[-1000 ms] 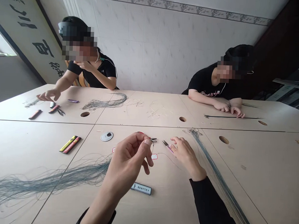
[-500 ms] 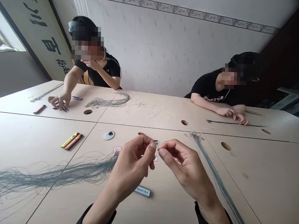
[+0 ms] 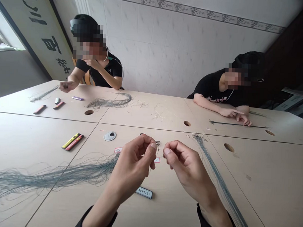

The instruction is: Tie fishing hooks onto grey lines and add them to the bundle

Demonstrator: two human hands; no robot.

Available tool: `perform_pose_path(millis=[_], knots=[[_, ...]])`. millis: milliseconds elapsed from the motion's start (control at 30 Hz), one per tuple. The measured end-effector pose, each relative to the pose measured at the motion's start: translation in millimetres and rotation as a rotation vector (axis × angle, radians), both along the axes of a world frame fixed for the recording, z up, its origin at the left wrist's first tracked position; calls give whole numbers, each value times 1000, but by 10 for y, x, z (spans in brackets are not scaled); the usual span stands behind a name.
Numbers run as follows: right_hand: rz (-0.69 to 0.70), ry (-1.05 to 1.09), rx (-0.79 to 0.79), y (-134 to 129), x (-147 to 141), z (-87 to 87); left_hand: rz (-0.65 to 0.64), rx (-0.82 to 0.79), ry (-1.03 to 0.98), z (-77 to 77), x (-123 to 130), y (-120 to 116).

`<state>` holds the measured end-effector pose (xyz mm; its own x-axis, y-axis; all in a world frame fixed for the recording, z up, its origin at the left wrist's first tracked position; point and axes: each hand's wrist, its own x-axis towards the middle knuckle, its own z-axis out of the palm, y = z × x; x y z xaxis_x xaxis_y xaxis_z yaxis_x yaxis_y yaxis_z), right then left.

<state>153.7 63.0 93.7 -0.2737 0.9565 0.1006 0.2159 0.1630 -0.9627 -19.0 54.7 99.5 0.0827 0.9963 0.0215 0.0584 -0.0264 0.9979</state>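
My left hand (image 3: 133, 162) is pinched shut at the thumb and forefinger on a fine dark line (image 3: 158, 147), which hangs just past the fingertips. My right hand (image 3: 186, 164) has its fingertips closed together a small gap to the right, with nothing visible in them. Partly behind my left fingers lies a small red-handled metal tool (image 3: 142, 134), its tips pointing right. A long bundle of grey-blue line (image 3: 65, 175) spreads left from under my left hand. Another bundle (image 3: 221, 185) runs down the table to the right of my right hand.
A round disc (image 3: 110, 136), yellow and red packets (image 3: 72, 142) and a BENTTEY tag (image 3: 144, 192) lie on the pale table (image 3: 263, 173). Two seated people work across it, one with a raised hand (image 3: 66, 86). A hole (image 3: 229, 147) pierces the tabletop.
Since a second ago, my right hand has left the small pink-handled tool, risen to my left hand, and drawn slightly apart again. The view has tilted. The co-worker's hand has lifted off the table.
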Motion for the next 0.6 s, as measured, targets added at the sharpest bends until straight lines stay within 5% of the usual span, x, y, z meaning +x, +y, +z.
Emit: perform_pose_path(millis=[433, 600], knots=[[-47, -52, 76, -33, -23, 11, 35, 81, -42, 48, -4, -13], [250, -486, -91, -19, -53, -107, 233, 153, -106, 130, -82, 19]])
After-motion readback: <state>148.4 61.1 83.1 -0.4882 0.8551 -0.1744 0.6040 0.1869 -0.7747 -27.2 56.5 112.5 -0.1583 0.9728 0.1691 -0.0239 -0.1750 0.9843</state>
